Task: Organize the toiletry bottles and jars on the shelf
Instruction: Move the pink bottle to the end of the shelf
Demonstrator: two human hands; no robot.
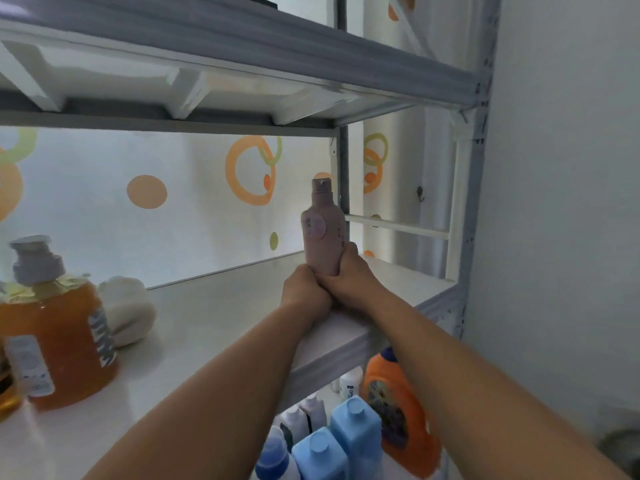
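At the shelf's (214,317) right rear corner, you hold a pink bottle (323,233) upright: matte body, round pale label, narrow capped neck. Your left hand (304,289) and right hand (346,275) are both clamped round its base, touching each other. Far left stands an amber pump bottle (57,337), full. Below: blue bottles (343,441), an orange jug (398,407).

Your pink bottle (323,233) stands upright at the shelf's (214,317) far right corner, cap on, round pale label facing you. An amber pump bottle (57,327) stands upright at the left, well apart.
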